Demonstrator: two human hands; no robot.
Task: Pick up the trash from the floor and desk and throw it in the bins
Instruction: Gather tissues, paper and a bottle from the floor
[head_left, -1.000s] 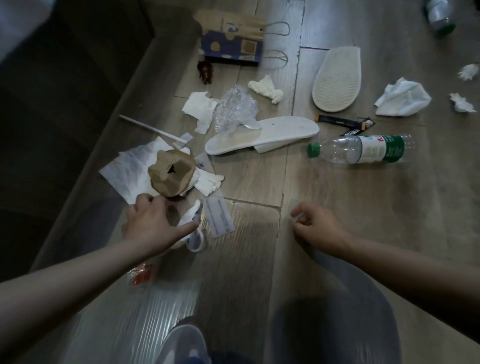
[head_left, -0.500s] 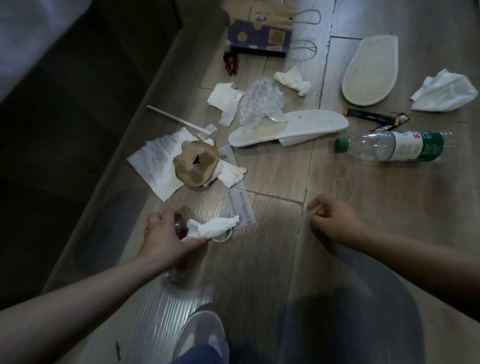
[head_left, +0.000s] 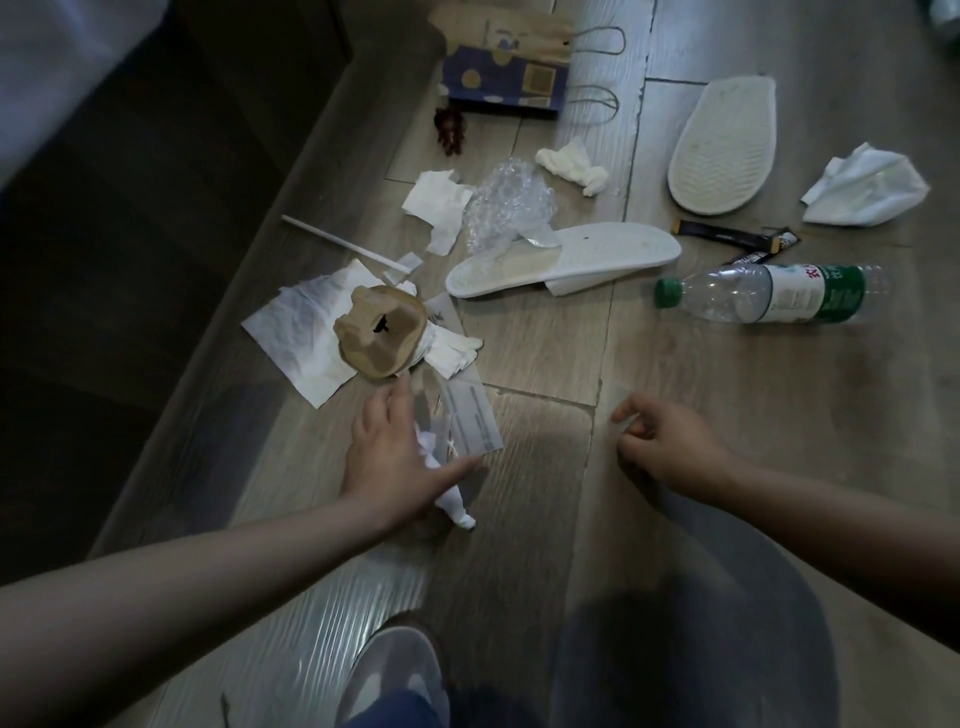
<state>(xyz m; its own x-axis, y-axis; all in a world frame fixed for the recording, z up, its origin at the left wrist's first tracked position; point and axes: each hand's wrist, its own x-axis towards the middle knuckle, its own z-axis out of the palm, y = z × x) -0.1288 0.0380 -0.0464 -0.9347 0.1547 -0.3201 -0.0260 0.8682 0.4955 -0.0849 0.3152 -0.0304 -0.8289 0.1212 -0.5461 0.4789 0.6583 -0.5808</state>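
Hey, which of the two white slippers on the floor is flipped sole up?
The far white slipper, showing its ribbed tread; the nearer white slipper by the clear bubble wrap lies insole up.

My left hand (head_left: 387, 462) and right hand (head_left: 670, 441) are bare, as are both forearms up to the frame's edge. On my foot sits a pale grey, round-toed trainer (head_left: 395, 670), blurred, with the hem of a blue trouser leg (head_left: 395, 716) over it.
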